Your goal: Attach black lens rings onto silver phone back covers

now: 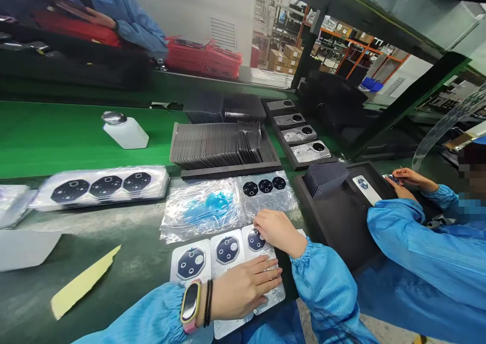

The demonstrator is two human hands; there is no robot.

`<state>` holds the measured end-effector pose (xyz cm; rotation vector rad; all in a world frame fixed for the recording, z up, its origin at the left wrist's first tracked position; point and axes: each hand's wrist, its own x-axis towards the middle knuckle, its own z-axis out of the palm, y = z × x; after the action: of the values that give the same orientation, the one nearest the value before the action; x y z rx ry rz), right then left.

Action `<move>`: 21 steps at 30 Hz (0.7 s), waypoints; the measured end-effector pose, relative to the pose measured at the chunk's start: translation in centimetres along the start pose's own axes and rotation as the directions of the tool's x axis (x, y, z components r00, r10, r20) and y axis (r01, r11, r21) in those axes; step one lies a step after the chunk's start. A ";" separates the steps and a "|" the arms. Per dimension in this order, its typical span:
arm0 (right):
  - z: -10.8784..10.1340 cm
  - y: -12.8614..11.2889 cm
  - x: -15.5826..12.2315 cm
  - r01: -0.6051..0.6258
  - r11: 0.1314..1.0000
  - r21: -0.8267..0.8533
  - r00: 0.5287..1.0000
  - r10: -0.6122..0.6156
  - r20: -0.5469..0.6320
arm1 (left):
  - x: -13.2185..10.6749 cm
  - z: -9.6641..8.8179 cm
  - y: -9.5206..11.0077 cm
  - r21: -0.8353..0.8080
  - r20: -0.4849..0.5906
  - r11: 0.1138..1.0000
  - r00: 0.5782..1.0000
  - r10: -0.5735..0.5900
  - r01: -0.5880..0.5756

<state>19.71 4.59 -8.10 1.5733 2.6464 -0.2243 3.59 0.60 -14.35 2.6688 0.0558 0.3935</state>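
Observation:
Three silver phone back covers [227, 255] with dark round camera rings lie side by side at the table's near edge. My left hand [243, 288] lies flat with fingers stretched over the lower part of the rightmost cover. My right hand [277, 231] has its fingers curled at the camera ring of the rightmost cover [255, 240], pressing or pinching there. What its fingertips hold, if anything, is hidden. Just beyond lie clear film sheets, one with blue peeled tabs [208, 207] and one with three black ring stickers [265, 186].
A black tray of stacked grey plates [220, 146] and a tray of finished covers [299, 134] stand behind. A white dispenser bottle [125, 130] sits on the green belt. A co-worker in blue [417, 242] works at a black tray on the right. A yellow strip [83, 283] lies left.

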 end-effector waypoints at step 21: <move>2.3 0.2 -0.7 0.071 0.985 -0.156 0.988 -0.091 -0.128 | 0.4 -0.4 0.0 -0.020 0.013 1.000 1.000 -0.013 0.013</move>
<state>20.13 3.69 -10.26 1.4859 2.7555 0.0808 3.84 0.81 -13.89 2.6492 0.0651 0.3706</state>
